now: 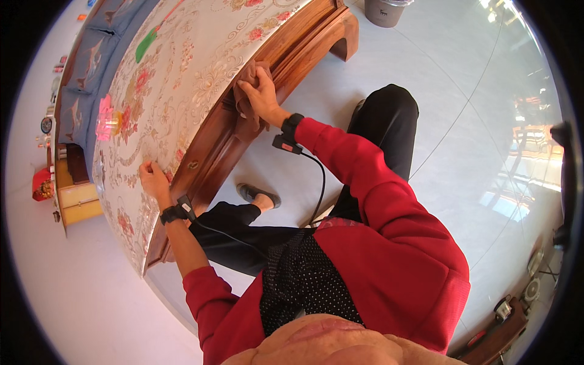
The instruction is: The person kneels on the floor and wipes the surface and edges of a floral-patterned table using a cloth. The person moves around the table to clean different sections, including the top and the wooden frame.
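Observation:
A brown cloth (246,114) hangs in folds over the side of a wooden table (292,48). My right hand (263,96) grips it against the carved edge, thumb and fingers towards the tabletop. My left hand (156,181) rests on the floral tablecloth (182,105) near the table's front corner. Its fingers are curled in, and nothing shows in them. A small round metal drawer pull (193,164) sits on the table's side between my hands. Both wrists wear black straps with small cabled boxes.
A green fly swatter (146,45) lies on the tablecloth. Farther along are a pink item (105,117) and a clear yellowish container (115,123). A blue sofa (98,45) stands beyond. A grey bin (383,13) is on the tiled floor; cables run down by my legs.

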